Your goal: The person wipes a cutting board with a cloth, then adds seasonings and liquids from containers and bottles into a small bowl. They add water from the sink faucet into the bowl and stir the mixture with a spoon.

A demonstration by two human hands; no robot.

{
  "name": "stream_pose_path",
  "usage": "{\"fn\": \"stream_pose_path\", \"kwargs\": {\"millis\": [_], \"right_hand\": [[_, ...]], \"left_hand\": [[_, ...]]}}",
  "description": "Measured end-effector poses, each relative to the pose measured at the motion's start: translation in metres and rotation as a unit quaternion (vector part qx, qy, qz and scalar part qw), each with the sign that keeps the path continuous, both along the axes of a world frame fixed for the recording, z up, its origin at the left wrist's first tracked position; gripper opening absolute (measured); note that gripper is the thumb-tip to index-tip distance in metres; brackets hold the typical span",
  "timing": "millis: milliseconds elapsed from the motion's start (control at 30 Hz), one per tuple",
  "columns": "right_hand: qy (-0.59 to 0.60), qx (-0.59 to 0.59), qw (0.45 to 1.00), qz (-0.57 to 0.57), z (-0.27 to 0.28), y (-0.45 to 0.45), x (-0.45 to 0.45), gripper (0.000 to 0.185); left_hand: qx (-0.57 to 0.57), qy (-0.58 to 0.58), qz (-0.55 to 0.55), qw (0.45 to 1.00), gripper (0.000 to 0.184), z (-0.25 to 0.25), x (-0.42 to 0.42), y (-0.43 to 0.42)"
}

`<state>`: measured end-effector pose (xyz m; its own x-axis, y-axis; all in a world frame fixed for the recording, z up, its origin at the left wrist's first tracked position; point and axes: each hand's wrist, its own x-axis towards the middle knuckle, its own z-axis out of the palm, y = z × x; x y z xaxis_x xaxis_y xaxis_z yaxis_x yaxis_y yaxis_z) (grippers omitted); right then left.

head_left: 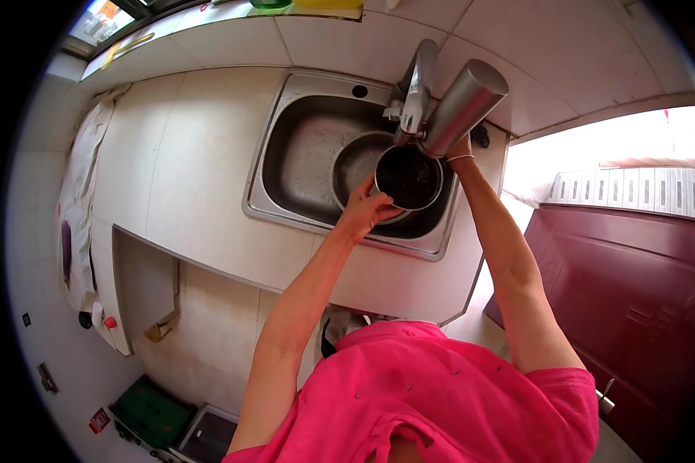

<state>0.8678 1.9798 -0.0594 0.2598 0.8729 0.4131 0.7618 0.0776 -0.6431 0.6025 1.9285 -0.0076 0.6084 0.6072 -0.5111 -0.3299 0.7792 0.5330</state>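
A round pot [408, 179] with a dark inside and a pale rim is held over the sink [295, 174], under the faucet [418, 92]. My left hand [365, 210] grips its near left edge, thumb and fingers on the rim. On the pot's right side, my right hand [462, 150] is mostly behind a thick silver cylinder [467, 108] by the faucet; its fingers are hidden, so what it holds does not show. Below the pot, partly covered by it, a metal bowl [347, 166] rests in the sink.
A pale counter [201, 154] stretches left of the sink, with a cloth [85, 201] along its far left end. The tiled wall [347, 46] stands close behind the faucet. A dark red panel [625, 285] is on the right. A green box [153, 413] sits lower left.
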Motion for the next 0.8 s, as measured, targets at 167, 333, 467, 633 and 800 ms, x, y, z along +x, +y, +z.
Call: {"fn": "stream_pose_path", "kwargs": {"millis": [167,333,467,633,800], "right_hand": [[0.067,-0.059,0.994,-0.066,-0.007,-0.005,-0.005,0.03],[0.135,-0.175,0.958,-0.183,-0.006,-0.008,0.002,0.035],[0.24,-0.128,0.941,-0.199,0.022,-0.042,-0.011,0.037],[0.349,-0.16,0.914,-0.133,0.03,-0.106,-0.038,0.03],[0.433,-0.224,0.869,-0.08,0.042,-0.17,-0.104,0.027]], "left_hand": [[-0.001,0.009,0.017,1.0,0.061,0.005,-0.003,-0.007],[0.009,-0.016,0.023,1.0,0.061,0.008,-0.008,-0.015],[0.002,-0.019,0.047,0.999,0.062,0.008,-0.019,-0.023],[-0.009,-0.027,0.074,0.997,0.073,0.012,-0.053,-0.044],[0.017,0.006,0.109,0.994,0.076,0.037,-0.117,-0.084]]}}
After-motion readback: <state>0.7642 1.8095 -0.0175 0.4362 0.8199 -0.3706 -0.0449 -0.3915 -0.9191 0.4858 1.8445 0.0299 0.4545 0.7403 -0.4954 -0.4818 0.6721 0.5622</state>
